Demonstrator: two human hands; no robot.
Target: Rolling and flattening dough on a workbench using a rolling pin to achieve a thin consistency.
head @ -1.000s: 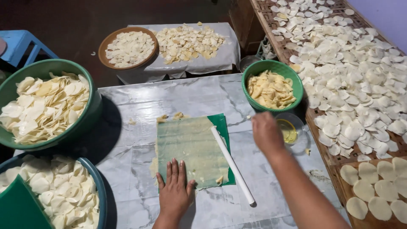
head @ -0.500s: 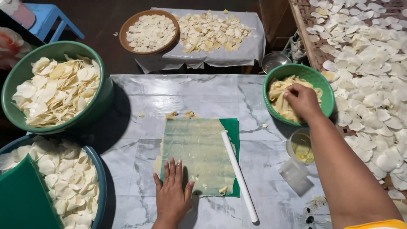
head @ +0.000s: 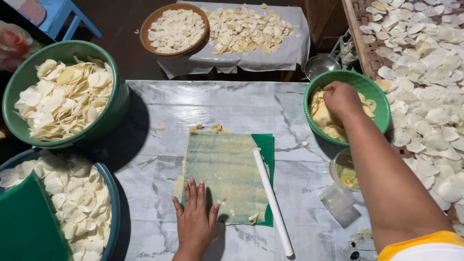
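One head-worn camera looked steeply down, close above the marble table (head: 159, 113). It faced forward past the left hand (head: 195, 224) pressing the dough sheet (head: 224, 169). No second view existed.

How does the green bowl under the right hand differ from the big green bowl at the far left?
The small green bowl holds yellowish dough pieces, and the right hand reaches in; the large green bowl is wider, heaped with pale thin discs, and no hand is at it. Both are round, green and stand on the marbled table.
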